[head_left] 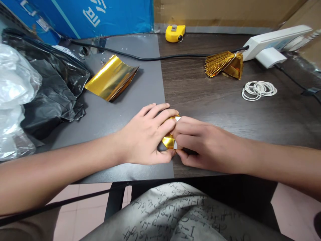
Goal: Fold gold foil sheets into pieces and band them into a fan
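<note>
Near the front edge of the desk, a small piece of gold foil paper (168, 142) with white showing on its right side lies between my hands, mostly covered by fingers. My left hand (150, 134) lies over its left part, fingers bent slightly and thumb at the near edge, holding it down. From the right, my right hand (198, 142) is closed with curled fingers, pinching the paper's right side; thumb and fingertips nearly touch those of my left hand. A stack of gold foil sheets (111, 78) rests farther back on the left.
A tied bundle of folded gold paper (223, 65), white rubber bands (259, 90) and a power strip (276, 40) are at the right. A yellow tape measure (175, 33) sits at the back, near a black cable (150, 59). Plastic bags (52, 90) crowd the left.
</note>
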`<state>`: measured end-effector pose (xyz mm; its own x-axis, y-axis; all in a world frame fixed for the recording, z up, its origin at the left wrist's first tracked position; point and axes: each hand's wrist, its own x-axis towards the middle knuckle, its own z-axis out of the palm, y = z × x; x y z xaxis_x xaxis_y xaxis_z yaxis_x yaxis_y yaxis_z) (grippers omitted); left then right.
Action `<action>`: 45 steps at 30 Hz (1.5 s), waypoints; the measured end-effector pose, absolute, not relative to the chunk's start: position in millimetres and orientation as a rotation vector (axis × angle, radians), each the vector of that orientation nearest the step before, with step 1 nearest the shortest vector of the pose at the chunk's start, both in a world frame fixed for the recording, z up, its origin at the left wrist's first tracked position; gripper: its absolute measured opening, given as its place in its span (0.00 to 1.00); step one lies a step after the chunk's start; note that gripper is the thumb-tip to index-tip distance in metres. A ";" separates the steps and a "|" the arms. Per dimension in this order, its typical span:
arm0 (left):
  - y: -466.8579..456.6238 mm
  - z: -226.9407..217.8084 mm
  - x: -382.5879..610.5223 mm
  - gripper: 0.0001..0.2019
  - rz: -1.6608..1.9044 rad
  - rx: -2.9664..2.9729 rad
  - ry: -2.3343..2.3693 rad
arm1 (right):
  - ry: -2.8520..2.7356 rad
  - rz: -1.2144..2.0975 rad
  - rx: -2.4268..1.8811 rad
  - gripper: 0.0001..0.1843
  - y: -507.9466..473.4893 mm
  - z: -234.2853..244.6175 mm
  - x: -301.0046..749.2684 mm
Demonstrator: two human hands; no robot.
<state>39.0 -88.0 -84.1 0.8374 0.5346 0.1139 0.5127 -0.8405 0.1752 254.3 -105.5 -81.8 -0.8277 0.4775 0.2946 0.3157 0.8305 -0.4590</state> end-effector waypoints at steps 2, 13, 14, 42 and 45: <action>-89.5 -83.4 40.3 0.29 0.242 2.867 0.847 | -2.621 0.597 -0.598 0.10 -103.1 -80.6 255.7; -96.4 -81.8 44.0 0.30 0.201 2.848 0.937 | -2.900 0.650 -0.211 0.14 -81.5 -62.7 274.1; -96.7 -82.0 44.2 0.30 0.204 2.851 0.942 | -2.918 0.602 -0.209 0.15 -81.9 -62.3 274.0; -61.3 -49.5 17.2 0.35 -0.140 2.675 0.743 | -2.790 0.556 -0.289 0.12 -39.7 -66.2 293.8; -71.0 -43.4 19.2 0.31 -0.042 2.693 0.825 | -2.850 0.535 -0.299 0.12 -41.9 -61.8 294.6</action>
<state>19.2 -71.0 -43.4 0.8325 0.5407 -0.1208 0.5501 -0.7807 0.2964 294.6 -41.9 -61.8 -0.9537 0.2394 0.1820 0.1571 0.9127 -0.3771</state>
